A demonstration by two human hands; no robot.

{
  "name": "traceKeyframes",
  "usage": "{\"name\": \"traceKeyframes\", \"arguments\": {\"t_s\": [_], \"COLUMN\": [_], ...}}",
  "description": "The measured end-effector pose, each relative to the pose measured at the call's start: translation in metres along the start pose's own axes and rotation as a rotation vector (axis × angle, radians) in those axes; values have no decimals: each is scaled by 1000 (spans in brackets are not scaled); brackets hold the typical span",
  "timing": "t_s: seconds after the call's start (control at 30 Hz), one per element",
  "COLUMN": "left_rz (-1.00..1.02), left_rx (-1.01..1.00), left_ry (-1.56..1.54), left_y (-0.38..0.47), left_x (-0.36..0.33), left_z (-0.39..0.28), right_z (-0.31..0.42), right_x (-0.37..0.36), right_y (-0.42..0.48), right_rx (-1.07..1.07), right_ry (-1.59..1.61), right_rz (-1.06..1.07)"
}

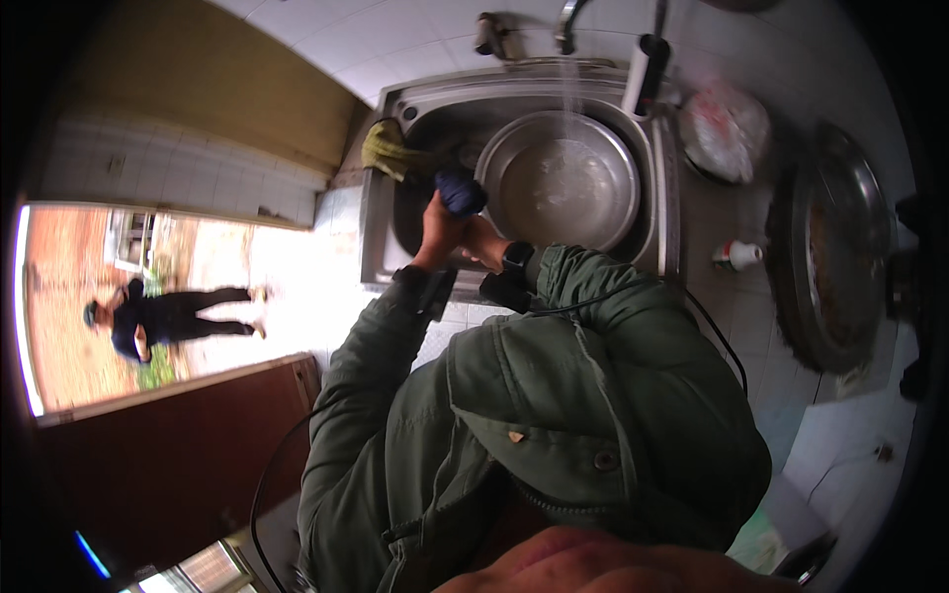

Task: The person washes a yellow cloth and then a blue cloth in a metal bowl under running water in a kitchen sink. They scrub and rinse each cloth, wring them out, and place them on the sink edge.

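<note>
A bunched dark blue cloth (460, 194) is squeezed between my hands over the left side of a stainless steel sink (374, 222). My left hand (439, 231) grips it from the left. Close against it, my right hand (491, 243) is curled at the lower end of the bundle, its fingers partly hidden. Just right of the cloth, a round metal basin (632, 189) stands in the sink with water in it. Water runs from the faucet (566, 37) into this basin.
A yellow-green cloth (387, 150) hangs over the sink's left corner. Right of the sink are a filled plastic bag (725, 130), a small white bottle (741, 255) and a large metal pan (815, 193). Black cables hang by both my sleeves. Beyond the doorway at left stands a person (178, 315).
</note>
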State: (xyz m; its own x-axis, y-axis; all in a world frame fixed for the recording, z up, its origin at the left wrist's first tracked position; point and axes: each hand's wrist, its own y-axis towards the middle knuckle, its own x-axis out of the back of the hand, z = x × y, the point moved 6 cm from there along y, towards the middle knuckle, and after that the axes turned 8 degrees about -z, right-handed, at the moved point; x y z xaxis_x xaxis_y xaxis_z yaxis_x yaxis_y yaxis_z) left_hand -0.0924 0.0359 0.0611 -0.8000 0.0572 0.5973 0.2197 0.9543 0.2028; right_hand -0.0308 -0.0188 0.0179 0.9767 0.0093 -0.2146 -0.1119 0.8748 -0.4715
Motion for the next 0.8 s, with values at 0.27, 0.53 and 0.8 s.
{"name": "traceKeyframes", "arguments": {"t_s": [0.27, 0.53, 0.8], "left_rz": [108, 132, -79], "left_rx": [333, 306, 475], "left_ry": [-348, 92, -1320], "left_y": [2, -16, -77], "left_x": [32, 89, 209], "left_z": [-22, 8, 56], "right_z": [34, 96, 113], "right_x": [1, 56, -63], "right_y": [-11, 42, 144], "right_rx": [16, 1019, 1068], "right_ry": [-59, -985, -845], "right_rz": [288, -397, -259]}}
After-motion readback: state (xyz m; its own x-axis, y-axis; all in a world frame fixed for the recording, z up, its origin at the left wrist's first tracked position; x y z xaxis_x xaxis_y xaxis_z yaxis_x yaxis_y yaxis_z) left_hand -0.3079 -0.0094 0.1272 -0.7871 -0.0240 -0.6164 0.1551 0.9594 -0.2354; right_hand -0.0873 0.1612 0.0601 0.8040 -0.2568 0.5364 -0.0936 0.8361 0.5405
